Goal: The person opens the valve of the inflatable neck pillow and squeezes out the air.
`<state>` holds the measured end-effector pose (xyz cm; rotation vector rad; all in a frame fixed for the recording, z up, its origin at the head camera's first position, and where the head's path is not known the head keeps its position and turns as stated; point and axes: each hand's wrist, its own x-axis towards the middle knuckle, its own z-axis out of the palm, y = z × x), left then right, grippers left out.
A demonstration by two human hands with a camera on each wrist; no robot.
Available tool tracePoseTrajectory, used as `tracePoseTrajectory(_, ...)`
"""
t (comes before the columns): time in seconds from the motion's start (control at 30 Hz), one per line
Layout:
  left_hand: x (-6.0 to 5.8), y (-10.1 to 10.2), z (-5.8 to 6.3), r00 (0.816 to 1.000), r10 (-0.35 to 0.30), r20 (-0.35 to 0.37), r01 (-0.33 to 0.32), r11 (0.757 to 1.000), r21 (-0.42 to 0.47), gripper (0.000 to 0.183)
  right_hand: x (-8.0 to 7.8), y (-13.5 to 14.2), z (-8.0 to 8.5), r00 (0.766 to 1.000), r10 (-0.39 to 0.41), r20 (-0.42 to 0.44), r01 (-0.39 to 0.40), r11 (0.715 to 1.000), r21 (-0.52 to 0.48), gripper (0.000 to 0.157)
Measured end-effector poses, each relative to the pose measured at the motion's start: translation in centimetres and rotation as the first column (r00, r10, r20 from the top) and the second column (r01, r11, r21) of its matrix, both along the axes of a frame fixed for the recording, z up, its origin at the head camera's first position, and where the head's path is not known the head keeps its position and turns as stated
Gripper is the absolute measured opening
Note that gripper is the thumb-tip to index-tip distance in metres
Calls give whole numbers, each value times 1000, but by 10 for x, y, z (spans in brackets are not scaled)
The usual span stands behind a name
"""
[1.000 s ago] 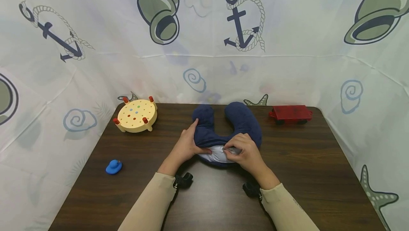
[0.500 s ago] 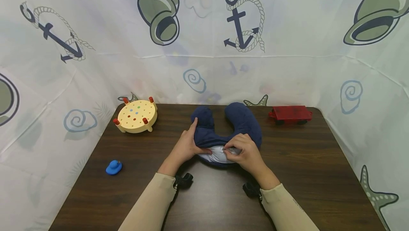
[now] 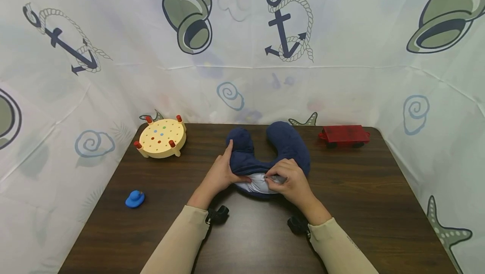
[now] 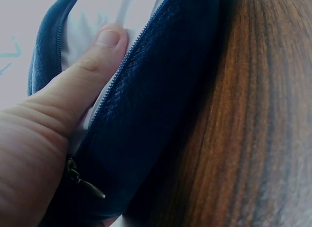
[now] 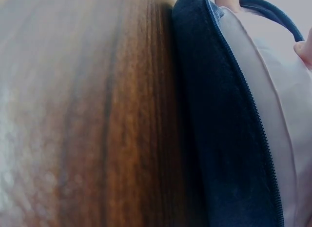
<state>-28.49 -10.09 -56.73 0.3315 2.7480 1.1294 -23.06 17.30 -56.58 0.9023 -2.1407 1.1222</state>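
Observation:
A navy U-shaped neck pillow (image 3: 289, 143) lies on the table with its curved end toward me. Its zipper (image 5: 254, 107) is undone, and white inner fabric (image 3: 254, 183) shows in the gap. My left hand (image 3: 221, 171) grips the pillow's left side, thumb laid over the white fabric and the other fingers along the outside. The left wrist view shows the metal zipper pull (image 4: 90, 187) hanging below that thumb. With bent thumb and fingers, my right hand (image 3: 289, 181) pinches at the white fabric on the right of the opening; its fingertips largely hide the pinched spot.
A round yellow toy (image 3: 163, 137) with red-tipped legs stands at the back left of the dark wooden table (image 3: 363, 206). A small blue rubber duck (image 3: 134, 198) sits at the left. At the back right is a red toy wagon (image 3: 344, 135). Patterned cloth hangs around the table.

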Motion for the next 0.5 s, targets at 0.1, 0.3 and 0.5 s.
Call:
tracePoseTrajectory(0.1, 0, 0, -1, 1000, 0, 1, 0, 1000, 7, 162, 0, 0, 0, 1000, 2, -6, -2, 1000, -3, 23)
tracePoseTrajectory(0.3, -2, -1, -3, 1000, -13, -7, 13, 999, 39, 166, 0, 0, 1, 1000, 3, -8, -3, 1000, 1, 22)
tracePoseTrajectory(0.5, -2, -2, -5, 999, -29, -13, 30, 997, 67, 166, 0, 0, 1, 1000, -2, 2, 2, 1000, 14, 20)
